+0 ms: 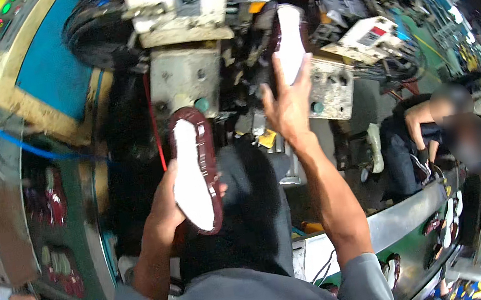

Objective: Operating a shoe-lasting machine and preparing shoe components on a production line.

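My left hand is closed round a dark red lasted shoe, bottom side up, its long white underside facing me. Above my lap, the shoe stands nearly upright in the picture. Farther off and to the right, my right hand is stretched out with its fingers spread. Its fingertips overlap the near end of a second dark red shoe, also white on its underside, which sits in the machine. Whether those fingers touch that shoe, I cannot tell.
A white machine head and a stained metal plate stand ahead. Another plate lies right of my right hand. Dark red shoes rest on a green surface at left; more shoes lie at lower right. A co-worker sits at right.
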A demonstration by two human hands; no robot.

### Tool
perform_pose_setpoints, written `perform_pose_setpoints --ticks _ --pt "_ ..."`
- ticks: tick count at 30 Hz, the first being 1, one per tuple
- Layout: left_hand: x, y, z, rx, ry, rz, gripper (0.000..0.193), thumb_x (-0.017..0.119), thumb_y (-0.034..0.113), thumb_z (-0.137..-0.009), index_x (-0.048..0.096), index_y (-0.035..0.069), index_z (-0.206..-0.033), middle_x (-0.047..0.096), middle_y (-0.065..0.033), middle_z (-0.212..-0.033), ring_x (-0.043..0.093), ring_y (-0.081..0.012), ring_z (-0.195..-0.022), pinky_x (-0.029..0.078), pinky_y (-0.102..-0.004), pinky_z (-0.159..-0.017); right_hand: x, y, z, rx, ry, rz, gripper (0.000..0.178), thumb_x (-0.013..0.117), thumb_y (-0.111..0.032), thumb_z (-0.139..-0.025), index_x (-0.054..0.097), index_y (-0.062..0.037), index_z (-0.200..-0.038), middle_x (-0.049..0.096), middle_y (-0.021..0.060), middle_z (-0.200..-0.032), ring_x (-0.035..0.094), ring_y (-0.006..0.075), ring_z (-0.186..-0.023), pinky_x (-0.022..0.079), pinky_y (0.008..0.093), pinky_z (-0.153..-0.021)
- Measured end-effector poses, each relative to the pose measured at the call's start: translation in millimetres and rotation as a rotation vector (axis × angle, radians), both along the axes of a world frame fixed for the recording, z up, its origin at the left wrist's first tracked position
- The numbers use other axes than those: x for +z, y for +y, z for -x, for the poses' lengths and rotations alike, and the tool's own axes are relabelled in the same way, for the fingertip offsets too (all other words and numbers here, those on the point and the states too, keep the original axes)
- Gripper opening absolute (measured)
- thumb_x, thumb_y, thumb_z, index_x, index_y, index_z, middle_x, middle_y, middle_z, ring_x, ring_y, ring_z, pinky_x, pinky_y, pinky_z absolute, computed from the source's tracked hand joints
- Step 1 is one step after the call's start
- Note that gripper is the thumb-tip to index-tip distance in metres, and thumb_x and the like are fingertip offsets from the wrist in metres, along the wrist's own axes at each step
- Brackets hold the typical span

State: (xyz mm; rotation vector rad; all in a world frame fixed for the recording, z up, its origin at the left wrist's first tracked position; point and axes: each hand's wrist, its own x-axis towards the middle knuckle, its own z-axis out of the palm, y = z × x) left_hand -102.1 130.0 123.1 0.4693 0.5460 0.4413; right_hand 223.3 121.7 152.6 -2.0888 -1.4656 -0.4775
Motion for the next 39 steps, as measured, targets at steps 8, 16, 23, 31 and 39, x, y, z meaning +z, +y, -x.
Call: perform_pose_setpoints --ticks 8,16,23,31,39 --pt "8.8 -9.0 -30.5 0.038 -0.075 -0.054 0.074 0.058 0.044 -0.109 0.030 0.007 -0.166 0.060 -0.0191 -0.146 0.073 -0.0352 -0.113 0.063 -0.0527 -0.096 2.4 1.9 -0.4 0.000 0.125 0.074 0.080 0.075 -0.015 -0.095 0.042 -0.0207 -0.167 0.010 0.0443 -0.170 0.038 0.0641 -0.144 0.037 0.0598 -0.120" --pt "3.4 -0.1 -58.8 0.051 0.156 -0.218 0.072 0.060 0.043 -0.106 0.035 0.005 -0.162 0.065 -0.0197 -0.137 0.074 -0.0342 -0.110 0.064 -0.0517 -0.094 20.6 84.3 -50.7 -0.009 0.038 0.040 0.075 0.073 -0.021 -0.094 0.045 -0.0223 -0.164 0.012 0.0460 -0.167 0.057 0.0590 -0.115 0.057 0.0602 -0.096" --pt "6.5 13.1 -68.8 -0.046 -0.004 0.052 0.080 0.063 0.048 -0.104 0.031 0.007 -0.165 0.065 -0.0211 -0.136 0.075 -0.0417 -0.110 0.064 -0.0550 -0.095 25.2 134.8 -105.1 0.020 -0.120 0.011 0.069 0.068 -0.033 -0.098 0.047 -0.0192 -0.162 0.026 0.0526 -0.158 0.061 0.0689 -0.107 0.056 0.0611 -0.097" --pt "7.4 11.5 -70.0 -0.109 -0.050 0.034 0.103 0.064 0.074 -0.095 0.036 0.001 -0.161 0.065 -0.0307 -0.135 0.074 -0.0485 -0.111 0.062 -0.0605 -0.096 61.4 128.3 -87.8 0.027 -0.099 -0.007 0.066 0.067 -0.031 -0.099 0.049 -0.0247 -0.162 0.035 0.0512 -0.154 0.065 0.0641 -0.111 0.052 0.0596 -0.107" --pt "9.8 -2.8 -50.3 0.005 -0.038 0.036 0.072 0.058 0.050 -0.108 0.036 0.008 -0.162 0.066 -0.0195 -0.133 0.076 -0.0401 -0.107 0.064 -0.0532 -0.091 30.3 47.8 -19.7 0.348 0.222 -0.090 0.073 0.070 -0.031 -0.103 0.042 -0.0073 -0.166 0.027 0.0430 -0.167 0.045 0.0530 -0.149 0.035 0.0528 -0.126"
